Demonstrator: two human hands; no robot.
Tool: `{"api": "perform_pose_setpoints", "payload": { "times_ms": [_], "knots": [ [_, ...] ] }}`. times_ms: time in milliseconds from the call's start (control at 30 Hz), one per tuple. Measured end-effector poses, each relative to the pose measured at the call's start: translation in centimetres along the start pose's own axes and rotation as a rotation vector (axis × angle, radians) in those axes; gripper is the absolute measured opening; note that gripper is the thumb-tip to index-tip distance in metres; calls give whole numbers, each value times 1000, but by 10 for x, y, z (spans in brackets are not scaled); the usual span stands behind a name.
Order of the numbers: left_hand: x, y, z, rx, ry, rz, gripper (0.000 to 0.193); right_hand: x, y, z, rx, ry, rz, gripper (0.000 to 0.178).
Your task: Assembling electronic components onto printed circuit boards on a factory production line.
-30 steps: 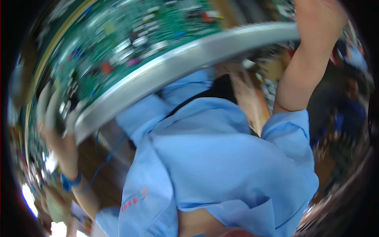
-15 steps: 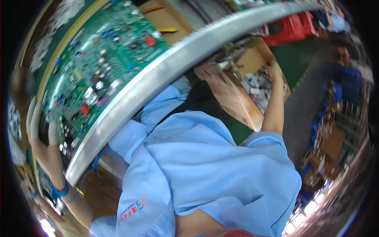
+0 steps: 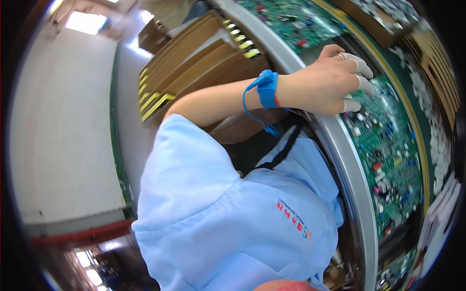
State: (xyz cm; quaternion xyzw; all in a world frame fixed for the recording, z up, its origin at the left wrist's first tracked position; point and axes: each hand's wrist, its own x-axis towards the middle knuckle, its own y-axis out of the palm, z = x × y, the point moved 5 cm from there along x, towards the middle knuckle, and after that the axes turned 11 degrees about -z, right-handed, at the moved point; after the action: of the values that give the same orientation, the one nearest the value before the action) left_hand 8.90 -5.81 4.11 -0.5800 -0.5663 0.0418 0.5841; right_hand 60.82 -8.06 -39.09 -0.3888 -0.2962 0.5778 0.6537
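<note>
My left hand (image 3: 323, 82) reaches over a silver metal rail, back of the hand up. White finger cots cover the thumb and two fingers, which are spread apart. A blue wrist strap (image 3: 268, 89) with a coiled cord sits on this wrist. Under the fingertips lies the end of a green circuit board (image 3: 395, 165) crowded with small components. Whether the fingertips touch it cannot be made out, and no held part shows. A second green circuit board (image 3: 296, 22) lies beyond the hand, past a dark gap. My right hand is out of view.
The silver rail (image 3: 361, 194) runs along the boards, between them and my body. A yellow strip (image 3: 418, 145) borders their other side, beside a row of white pieces (image 3: 412, 92). Brown cardboard sheets with yellow-black edging (image 3: 199, 63) stand left of the rail. A white wall (image 3: 63, 121) rises far left.
The view has swung strongly round. My left hand has gone from the board's outer side to its end by the gap. My right hand, earlier in a carton of metallic parts, has left the picture.
</note>
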Motion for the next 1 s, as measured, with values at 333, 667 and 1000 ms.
{"api": "perform_pose_setpoints", "payload": {
  "times_ms": [333,667,1000],
  "knots": [
    [-183,-280,99,1422,-828,-86,25,-34,-120,-45,537,-67,-333,59],
    [-439,-429,255,1367,-1411,297,68,-303,-406,-6,1128,83,-1137,67],
    [-430,-404,376,886,-1180,546,52,-162,-329,232,1074,130,-510,41]
  ]
}}
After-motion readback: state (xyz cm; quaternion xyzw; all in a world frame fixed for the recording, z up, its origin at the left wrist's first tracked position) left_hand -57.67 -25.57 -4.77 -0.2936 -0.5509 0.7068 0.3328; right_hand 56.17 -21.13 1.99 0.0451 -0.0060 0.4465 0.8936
